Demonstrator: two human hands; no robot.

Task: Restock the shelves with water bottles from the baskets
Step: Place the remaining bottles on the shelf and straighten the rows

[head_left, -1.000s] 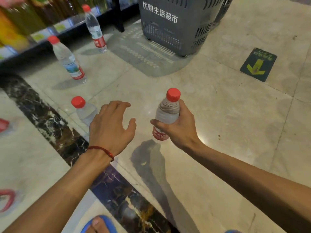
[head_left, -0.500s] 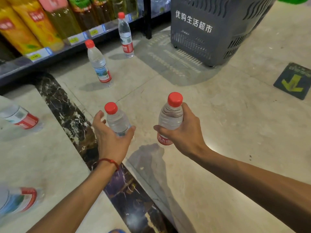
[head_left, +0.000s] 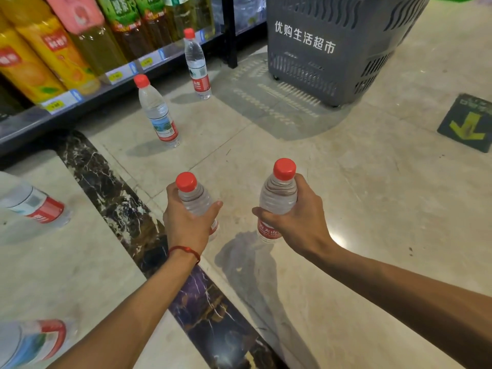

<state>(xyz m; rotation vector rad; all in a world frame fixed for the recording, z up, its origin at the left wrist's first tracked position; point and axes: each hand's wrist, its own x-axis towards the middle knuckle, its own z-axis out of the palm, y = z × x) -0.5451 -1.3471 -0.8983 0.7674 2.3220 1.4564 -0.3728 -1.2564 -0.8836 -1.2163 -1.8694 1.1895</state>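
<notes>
My left hand [head_left: 186,225] grips a small clear water bottle with a red cap [head_left: 193,195], held above the floor. My right hand [head_left: 295,222] grips a second red-capped water bottle [head_left: 278,193] by its middle, upright. Two more water bottles stand on the floor: one [head_left: 157,113] in front of the shelf, another [head_left: 197,65] farther back by the shelf edge. A grey shopping basket [head_left: 319,57] with white lettering stands on the floor at the top right. The low shelf [head_left: 87,89] runs along the upper left.
Large juice and tea bottles [head_left: 53,49] fill the shelf. Two more water bottles show at the left edge, one [head_left: 32,203] mid-left and one [head_left: 29,342] at the bottom left. A dark marble strip [head_left: 119,203] crosses the floor. A yellow arrow sticker [head_left: 466,123] lies at the right.
My left hand reached for the floor bottle, closed round it and lifted it. The right hand kept its bottle. The view tilted up toward the shelf.
</notes>
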